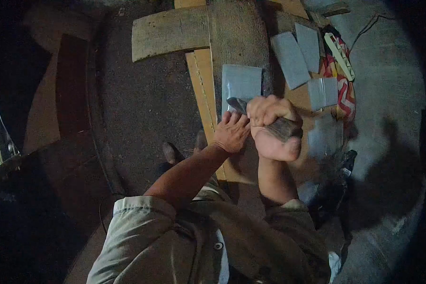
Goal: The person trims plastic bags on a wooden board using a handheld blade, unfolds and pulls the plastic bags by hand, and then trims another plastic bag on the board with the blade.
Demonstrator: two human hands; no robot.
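My left hand lies flat, fingers spread, at the lower edge of a pale, shiny rectangular sheet. The sheet rests on a long wooden board. My right hand is closed in a fist around a tool with a worn, wood-like handle. A dark metal-looking end juts left from the fist, over the sheet and close to my left fingertips. The fist covers most of the tool, so its exact kind is hidden. Whether its tip touches the sheet I cannot tell.
More pale sheets lie to the right on brown board. Beyond them are a white power strip and a red patterned cloth. A shorter plank crosses at the upper left. My feet are below, left of the board.
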